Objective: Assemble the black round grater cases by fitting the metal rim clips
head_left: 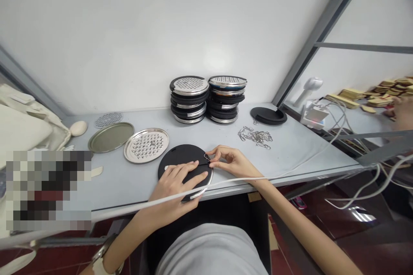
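A round black disc (183, 154) with a silver rim showing at its lower right lies at the table's front edge. My left hand (177, 184) rests on it, palm down, with its fingers spread. At the disc's right edge, my right hand (230, 161) pinches a small metal clip (207, 157) between thumb and fingers. Left of the disc are a silver grater plate (146, 145) with raised holes and an olive-grey round plate (111, 137). A loose pile of metal clips (256, 135) lies to the right.
Two stacks of black and silver discs (189, 99) stand by the wall. A black ring-edged disc (269, 116) sits at back right. A white cable (290, 172) crosses in front of my forearms. Another person's hand (403, 111) is at far right, near yellowish pieces.
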The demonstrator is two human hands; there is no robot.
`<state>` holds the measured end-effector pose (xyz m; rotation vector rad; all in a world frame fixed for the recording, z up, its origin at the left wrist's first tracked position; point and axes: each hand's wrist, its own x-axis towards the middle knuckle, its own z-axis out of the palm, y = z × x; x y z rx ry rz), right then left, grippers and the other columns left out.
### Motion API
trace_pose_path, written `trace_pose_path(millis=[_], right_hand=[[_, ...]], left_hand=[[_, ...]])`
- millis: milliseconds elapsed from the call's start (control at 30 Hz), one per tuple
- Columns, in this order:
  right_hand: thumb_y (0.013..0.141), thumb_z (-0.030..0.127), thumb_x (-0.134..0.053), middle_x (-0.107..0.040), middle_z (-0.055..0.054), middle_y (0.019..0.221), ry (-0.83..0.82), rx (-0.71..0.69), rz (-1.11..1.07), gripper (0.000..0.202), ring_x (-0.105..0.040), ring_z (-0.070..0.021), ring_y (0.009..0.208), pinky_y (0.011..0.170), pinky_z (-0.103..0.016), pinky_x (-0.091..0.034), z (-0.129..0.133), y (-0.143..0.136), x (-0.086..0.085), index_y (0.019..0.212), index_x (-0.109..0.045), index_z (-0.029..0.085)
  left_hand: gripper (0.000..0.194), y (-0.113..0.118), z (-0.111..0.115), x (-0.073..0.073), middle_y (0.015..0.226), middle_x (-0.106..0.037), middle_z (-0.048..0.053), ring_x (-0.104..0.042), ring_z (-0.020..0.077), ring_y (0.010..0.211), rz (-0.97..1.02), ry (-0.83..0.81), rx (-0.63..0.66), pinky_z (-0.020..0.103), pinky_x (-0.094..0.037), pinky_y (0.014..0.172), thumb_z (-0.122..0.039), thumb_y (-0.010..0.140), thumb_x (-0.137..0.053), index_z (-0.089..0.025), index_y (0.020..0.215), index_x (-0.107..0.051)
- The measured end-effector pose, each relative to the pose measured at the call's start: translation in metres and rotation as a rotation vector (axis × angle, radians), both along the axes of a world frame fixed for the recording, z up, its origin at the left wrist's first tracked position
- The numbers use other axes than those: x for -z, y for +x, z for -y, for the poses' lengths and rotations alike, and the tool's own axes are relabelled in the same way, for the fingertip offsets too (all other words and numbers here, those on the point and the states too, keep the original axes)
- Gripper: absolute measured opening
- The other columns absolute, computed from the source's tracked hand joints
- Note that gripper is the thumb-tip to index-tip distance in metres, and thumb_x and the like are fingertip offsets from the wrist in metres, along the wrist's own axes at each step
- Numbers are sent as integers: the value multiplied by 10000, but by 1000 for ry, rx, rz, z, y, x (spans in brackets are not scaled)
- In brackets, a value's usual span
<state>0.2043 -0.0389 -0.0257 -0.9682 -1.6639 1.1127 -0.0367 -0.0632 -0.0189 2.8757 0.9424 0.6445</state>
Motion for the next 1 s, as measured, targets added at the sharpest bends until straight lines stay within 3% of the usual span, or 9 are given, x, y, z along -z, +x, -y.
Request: trace_pose_path(millis=[300,533,767,1000], right_hand=[[767,398,-720,-674,-81,988,-18,-7,-4,236,-591,-236,1126,966,-391,-462,0,0,2,743,-648,175],[789,358,-705,-664,-51,855,11,-19,6,192,-595,-234,1113,951,-375,-458,1,1,1,780,-633,179],[774,364,-721,-644,-42,941,1,8,57,292,-607,-141,789,787,-300,-497,0,2,3,993,-646,186],[798,342,-703,-615,-20,863,21,-9,77,322,-578,-134,778,773,-278,-488,0,3,3,1068,-631,182]], left_hand=[[461,0,0,1,1380,-483,85,-451,266,1239,2,8,7,435,-375,962,-237,867,-564,-294,1322,-515],[460,0,0,0,1381,-482,82,-448,262,1240,-2,2,9,428,-372,967,-236,865,-568,-290,1319,-518],[465,0,1,0,1390,-476,66,-445,252,1243,-10,-15,-3,424,-361,977,-236,864,-573,-307,1320,-515],[469,0,0,0,1390,-477,64,-447,252,1244,-11,-11,0,423,-363,974,-247,867,-574,-310,1327,-507]])
